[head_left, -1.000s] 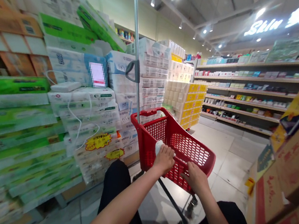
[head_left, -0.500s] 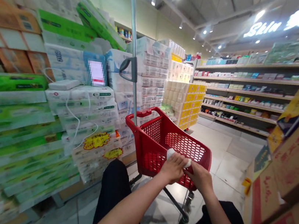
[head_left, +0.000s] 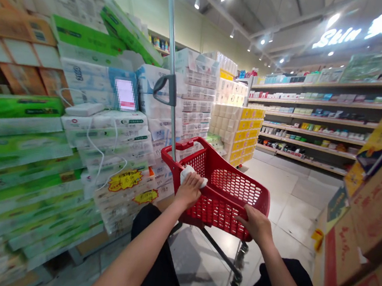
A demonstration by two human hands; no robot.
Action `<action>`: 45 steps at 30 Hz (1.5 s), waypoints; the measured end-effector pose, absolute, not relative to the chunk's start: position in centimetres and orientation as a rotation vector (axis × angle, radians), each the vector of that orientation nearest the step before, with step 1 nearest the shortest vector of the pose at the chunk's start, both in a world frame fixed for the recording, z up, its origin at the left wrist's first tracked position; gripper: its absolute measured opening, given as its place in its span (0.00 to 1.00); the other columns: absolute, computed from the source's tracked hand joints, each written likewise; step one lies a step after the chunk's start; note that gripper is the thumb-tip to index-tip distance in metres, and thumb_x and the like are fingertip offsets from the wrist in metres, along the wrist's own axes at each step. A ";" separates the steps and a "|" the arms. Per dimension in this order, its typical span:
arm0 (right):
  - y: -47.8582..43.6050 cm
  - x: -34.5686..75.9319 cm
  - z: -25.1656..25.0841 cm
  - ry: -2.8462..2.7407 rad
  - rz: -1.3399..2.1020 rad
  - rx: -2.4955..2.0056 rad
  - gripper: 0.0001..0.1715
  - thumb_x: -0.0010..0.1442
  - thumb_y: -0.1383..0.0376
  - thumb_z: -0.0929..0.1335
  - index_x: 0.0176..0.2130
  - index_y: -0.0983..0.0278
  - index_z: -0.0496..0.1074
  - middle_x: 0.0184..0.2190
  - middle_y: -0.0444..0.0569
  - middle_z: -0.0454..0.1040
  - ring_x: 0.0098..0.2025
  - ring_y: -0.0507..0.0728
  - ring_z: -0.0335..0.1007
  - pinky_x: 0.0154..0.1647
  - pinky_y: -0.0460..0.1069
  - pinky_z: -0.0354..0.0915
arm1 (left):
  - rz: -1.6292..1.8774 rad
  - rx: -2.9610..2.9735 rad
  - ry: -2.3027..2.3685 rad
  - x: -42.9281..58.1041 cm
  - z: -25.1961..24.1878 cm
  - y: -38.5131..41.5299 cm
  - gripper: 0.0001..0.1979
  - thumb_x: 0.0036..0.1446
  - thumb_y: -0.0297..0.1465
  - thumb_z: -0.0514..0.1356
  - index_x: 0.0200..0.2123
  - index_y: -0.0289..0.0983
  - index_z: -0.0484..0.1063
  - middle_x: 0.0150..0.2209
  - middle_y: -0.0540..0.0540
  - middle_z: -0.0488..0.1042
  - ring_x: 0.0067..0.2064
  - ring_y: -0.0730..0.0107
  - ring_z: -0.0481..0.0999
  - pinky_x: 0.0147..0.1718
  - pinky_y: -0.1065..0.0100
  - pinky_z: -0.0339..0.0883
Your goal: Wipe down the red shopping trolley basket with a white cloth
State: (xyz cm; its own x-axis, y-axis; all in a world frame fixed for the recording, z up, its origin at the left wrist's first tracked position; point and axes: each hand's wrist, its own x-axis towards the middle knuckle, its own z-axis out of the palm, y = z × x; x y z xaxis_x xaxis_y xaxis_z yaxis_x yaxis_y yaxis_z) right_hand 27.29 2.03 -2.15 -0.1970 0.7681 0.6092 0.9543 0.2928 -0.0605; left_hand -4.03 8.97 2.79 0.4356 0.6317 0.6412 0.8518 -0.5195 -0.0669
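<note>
A red plastic shopping cart (head_left: 234, 163) with perforated sides stands before me, between my knees. My left hand (head_left: 188, 191) presses a crumpled white cloth (head_left: 188, 173) against the near rim, close to the handle end; its fingers are closed over the cloth. Toward the other end, my right hand (head_left: 258, 226) grips the cart's near rim, thumb and fingers around the edge. Within the cart, the visible part of the basket holds nothing. A metal pole (head_left: 175, 55) with a grey loop handle rises from the cart's left corner.
Stacked tissue packs (head_left: 9, 146) fill the left side, with yellow price signs (head_left: 125, 180) and a white power bank-like box with cables (head_left: 85, 109) on them. Cardboard cartons (head_left: 376, 211) line the right. Shelves of small goods (head_left: 316, 113) stand beyond the tiled floor (head_left: 287, 189).
My left hand has slid leftward along the cart's near rim with the white cloth, away from my right hand. The right hand keeps its place on the rim.
</note>
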 end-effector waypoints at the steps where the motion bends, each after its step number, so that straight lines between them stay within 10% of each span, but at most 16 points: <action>1: 2.1 27.3 -2.2 -2.027 -0.456 -1.533 0.17 0.61 0.49 0.64 0.34 0.60 0.64 0.29 0.45 0.73 0.31 0.54 0.69 0.26 0.47 0.51 | -0.835 -2.283 -1.296 -3.3 2.7 8.8 0.24 0.55 0.29 0.53 0.56 0.40 0.59 0.57 0.43 0.62 0.64 0.54 0.53 0.66 0.47 0.40; 12: 2.4 26.4 -1.9 -2.036 -0.430 -1.531 0.10 0.59 0.61 0.65 0.42 0.60 0.66 0.39 0.48 0.76 0.38 0.56 0.72 0.34 0.48 0.59 | -0.895 -2.537 -1.166 10.3 -1.3 3.5 0.31 0.54 0.40 0.55 0.59 0.34 0.55 0.56 0.38 0.60 0.61 0.48 0.55 0.65 0.43 0.39; 25: 2.5 26.1 -1.9 -2.055 -0.414 -1.594 0.16 0.61 0.51 0.64 0.33 0.60 0.62 0.32 0.45 0.74 0.34 0.55 0.70 0.28 0.47 0.52 | -0.680 -2.374 -1.204 -3.8 2.9 8.6 0.27 0.56 0.30 0.54 0.60 0.41 0.56 0.59 0.45 0.60 0.65 0.60 0.52 0.67 0.54 0.41; 45: 2.2 24.5 -2.4 -2.018 -0.492 -1.563 0.12 0.63 0.55 0.63 0.37 0.61 0.65 0.34 0.48 0.75 0.35 0.55 0.70 0.32 0.48 0.55 | -0.690 -2.605 -1.002 3.1 1.1 5.2 0.28 0.56 0.32 0.54 0.61 0.41 0.54 0.60 0.46 0.59 0.65 0.62 0.51 0.67 0.55 0.41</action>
State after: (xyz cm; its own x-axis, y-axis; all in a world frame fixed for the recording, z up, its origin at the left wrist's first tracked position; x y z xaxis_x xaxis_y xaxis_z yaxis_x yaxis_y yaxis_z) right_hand 24.54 2.17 -2.37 -0.1855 0.7692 0.6116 0.9644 0.2620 -0.0370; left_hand 3.14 5.23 1.13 0.6480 0.5575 0.5190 0.6839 -0.7258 -0.0743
